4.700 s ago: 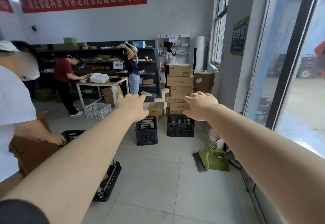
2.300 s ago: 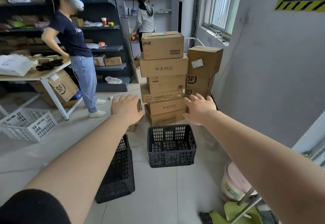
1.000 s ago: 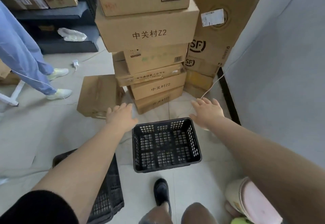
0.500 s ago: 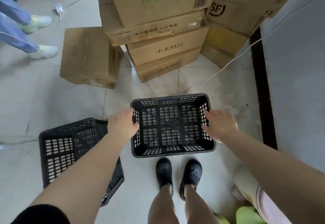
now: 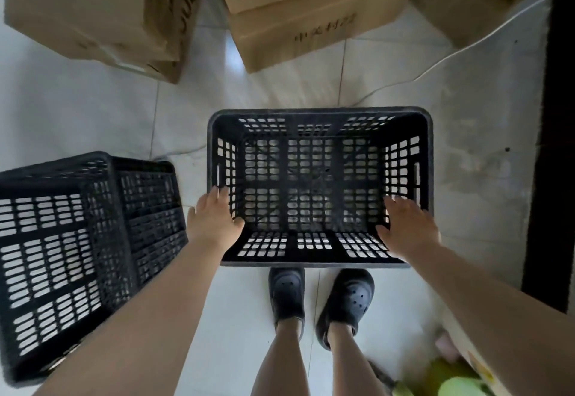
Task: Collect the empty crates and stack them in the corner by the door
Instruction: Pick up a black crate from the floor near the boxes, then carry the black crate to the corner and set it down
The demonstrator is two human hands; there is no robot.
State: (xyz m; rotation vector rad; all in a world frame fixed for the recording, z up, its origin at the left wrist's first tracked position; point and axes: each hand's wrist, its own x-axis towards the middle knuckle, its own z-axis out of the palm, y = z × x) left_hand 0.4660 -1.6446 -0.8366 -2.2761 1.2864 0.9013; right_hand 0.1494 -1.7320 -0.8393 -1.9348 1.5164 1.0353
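Both hands have closed in on the black crate since half a second ago, when they only flanked its sides, and the view has dropped lower over it, so the crate now fills the middle of the frame. Left hand lies over the crate's left wall near the front corner, its fingers reaching along the rim and the thumb hooked inside against the perforated wall. Right hand lies over the right wall near the front corner in the same way, thumb inside and fingers spread over the rim. Whether either hand has fully clamped the wall cannot be told; the fingers look loosely draped, not curled tight.

The crate is upright and empty, on the pale tiled floor right in front of the person's black clogs. A second black crate lies tipped on its side to the left, close beside the left forearm but apart from the first crate. Beyond the crates are cardboard boxes: a stack straight ahead and a single box to the left. A thin white cable runs across the floor from the upper right towards the held crate. Something green shows blurred at the lower right edge.
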